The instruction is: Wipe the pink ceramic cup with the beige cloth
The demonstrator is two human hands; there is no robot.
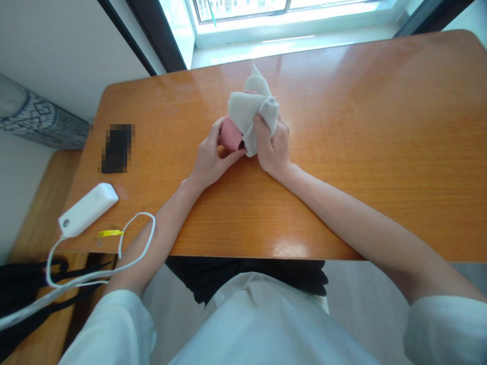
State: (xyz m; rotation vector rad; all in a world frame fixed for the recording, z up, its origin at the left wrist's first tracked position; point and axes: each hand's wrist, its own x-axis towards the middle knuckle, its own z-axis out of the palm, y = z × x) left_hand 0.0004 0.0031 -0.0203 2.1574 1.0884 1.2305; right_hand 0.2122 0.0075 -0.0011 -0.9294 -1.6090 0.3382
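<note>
Over the wooden table, my left hand (210,158) is closed around one end of a pink rounded object (230,134), its thumb along the near side. A small dark spot shows beside that thumb tip. My right hand (275,147) grips a crumpled white cloth (246,109) that lies against the pink object and covers much of it. A bit of pink also shows between the folds higher up. What kind of object it is, the cloth keeps hidden.
The wooden table (365,152) runs under a bright window (243,10). At its left side lie a pixelated black item (117,148) and a white power strip (89,210). Its white cable (151,238), with a yellow tag (110,233), loops over my left forearm.
</note>
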